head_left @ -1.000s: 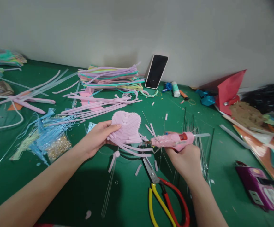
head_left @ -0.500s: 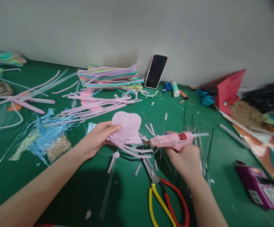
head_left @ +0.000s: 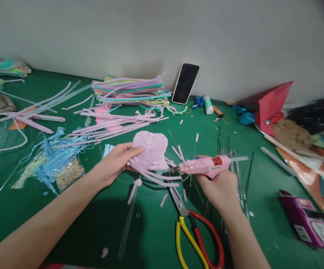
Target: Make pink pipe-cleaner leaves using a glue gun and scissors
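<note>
Head view: the left hand (head_left: pixel 117 163) pinches a pink pipe-cleaner shape (head_left: pixel 152 151) by its left edge, thumb on top, over the green table (head_left: pixel 94 228). The right hand (head_left: pixel 220 189) is wrapped around a pink glue gun (head_left: pixel 199 166), its tip pointing left, close to the shape's lower right side; whether they touch, I cannot tell. Scissors (head_left: pixel 181 209) lie open just below them

You're at a craft worktable (head_left: pixel 156 231), judging by your glue gun (head_left: pixel 206 166), scissors (head_left: pixel 182 210), bundled fuzzy stems (head_left: pixel 131 90) and blue tassels (head_left: pixel 54 155).
</note>
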A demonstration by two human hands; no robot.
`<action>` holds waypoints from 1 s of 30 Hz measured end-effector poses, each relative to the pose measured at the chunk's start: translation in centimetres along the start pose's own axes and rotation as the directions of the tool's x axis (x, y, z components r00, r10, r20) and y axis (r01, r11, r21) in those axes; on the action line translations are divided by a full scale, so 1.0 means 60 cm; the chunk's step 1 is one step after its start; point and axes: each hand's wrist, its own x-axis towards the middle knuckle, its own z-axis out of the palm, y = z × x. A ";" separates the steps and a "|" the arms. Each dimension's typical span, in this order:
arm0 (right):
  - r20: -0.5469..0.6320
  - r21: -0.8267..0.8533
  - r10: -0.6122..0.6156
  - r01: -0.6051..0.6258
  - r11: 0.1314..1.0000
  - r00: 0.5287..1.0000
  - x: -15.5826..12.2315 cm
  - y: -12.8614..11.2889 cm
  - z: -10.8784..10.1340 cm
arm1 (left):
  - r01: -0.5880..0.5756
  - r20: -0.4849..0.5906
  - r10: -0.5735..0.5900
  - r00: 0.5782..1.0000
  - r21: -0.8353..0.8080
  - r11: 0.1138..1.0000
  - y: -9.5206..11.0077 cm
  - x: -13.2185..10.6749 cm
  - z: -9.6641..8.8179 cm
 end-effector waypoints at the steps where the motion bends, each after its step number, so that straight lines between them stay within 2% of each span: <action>1: 0.000 0.000 0.002 -0.002 1.000 1.000 0.000 0.000 0.000 | 0.000 -0.002 0.000 1.000 0.005 1.000 0.000 0.000 0.000; 30: 0.006 -0.048 -0.020 0.020 0.999 1.000 0.001 -0.001 -0.001 | 0.011 -0.003 -0.011 1.000 0.005 1.000 0.002 0.001 0.001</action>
